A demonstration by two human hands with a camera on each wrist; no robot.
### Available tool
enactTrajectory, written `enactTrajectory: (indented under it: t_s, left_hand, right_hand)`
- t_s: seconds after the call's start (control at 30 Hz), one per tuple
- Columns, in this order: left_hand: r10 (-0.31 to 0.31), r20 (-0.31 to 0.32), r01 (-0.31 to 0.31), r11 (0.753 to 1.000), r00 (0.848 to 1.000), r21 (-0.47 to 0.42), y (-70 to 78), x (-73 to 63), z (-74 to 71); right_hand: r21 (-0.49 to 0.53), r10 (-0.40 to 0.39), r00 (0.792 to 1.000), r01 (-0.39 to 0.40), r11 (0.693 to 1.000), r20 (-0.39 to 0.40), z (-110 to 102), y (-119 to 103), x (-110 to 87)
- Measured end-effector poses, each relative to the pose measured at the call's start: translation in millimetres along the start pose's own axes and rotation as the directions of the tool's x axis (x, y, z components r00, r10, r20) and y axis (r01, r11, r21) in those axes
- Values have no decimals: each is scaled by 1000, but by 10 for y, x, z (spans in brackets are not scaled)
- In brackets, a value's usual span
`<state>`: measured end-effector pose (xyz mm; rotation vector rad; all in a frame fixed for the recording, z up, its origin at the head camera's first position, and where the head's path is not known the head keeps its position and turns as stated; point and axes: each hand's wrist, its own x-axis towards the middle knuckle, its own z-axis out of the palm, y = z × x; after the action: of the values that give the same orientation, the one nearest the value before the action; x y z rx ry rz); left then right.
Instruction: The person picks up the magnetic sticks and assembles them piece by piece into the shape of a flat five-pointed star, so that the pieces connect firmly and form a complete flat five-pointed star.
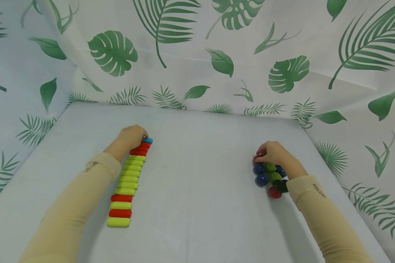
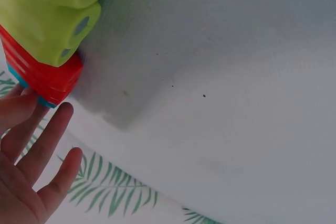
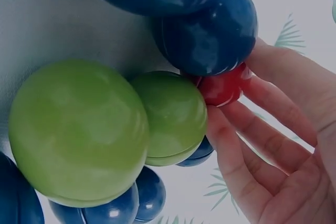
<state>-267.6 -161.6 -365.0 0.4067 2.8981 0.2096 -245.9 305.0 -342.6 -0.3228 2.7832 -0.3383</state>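
Observation:
At the far end of a row of small coloured blocks, my left hand (image 1: 130, 137) pinches a blue block (image 1: 147, 140). Red blocks (image 1: 140, 148) lie right beside it, followed by yellow-green blocks (image 1: 129, 179) mixed with red ones nearer me. In the left wrist view only a thin blue edge shows under the red blocks (image 2: 55, 80). My right hand (image 1: 276, 156) holds a red ball (image 3: 223, 86) between thumb and fingers at the far end of a ball cluster. Glossy blue balls (image 1: 261, 179) and green balls (image 1: 275, 176) sit close against it.
Another red ball (image 1: 275, 192) lies at the cluster's near end, beside a dark green ball (image 1: 279, 186) partly hidden by the right wrist. Both groups rest on a white table (image 1: 197, 182). Leaf-printed white sheeting (image 1: 191, 69) rises behind and at both sides.

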Motion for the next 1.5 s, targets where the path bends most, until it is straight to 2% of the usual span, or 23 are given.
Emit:
enactTrajectory:
  t_s: [0.3,0.6,0.8,0.97,1.1,1.2,1.37,1.5]
  left_hand:
    - [20,-24,-19,999,1000,36,0,19,-18]
    - [29,-32,-29,1000,999,9,22,56,-40]
    - [65,-39,-64,997,997,30,41,75,-48]
    - [54,-36,-55,998,998,-12,76,73,-59]
    - [49,-7,-49,997,999,-57,135,41,-86]
    - [49,16,-47,995,999,-92,197,21,-96]
    - [90,16,-87,989,996,-123,296,-3,-85]
    - [92,13,-89,986,996,-141,371,-28,-70]
  right_hand:
    - [22,19,999,-19,1000,34,-22,-58,70]
    - [81,0,998,-6,997,71,-39,-245,190]
    - [109,13,996,-22,994,89,-18,-361,276]
    - [133,1,996,-12,991,87,4,-441,338]
    - [147,-27,997,16,989,72,38,-491,386]
    - [162,-21,998,10,987,65,74,-543,420]
    - [174,-28,998,19,985,49,123,-635,472]
    - [196,-43,999,37,980,26,158,-704,493]
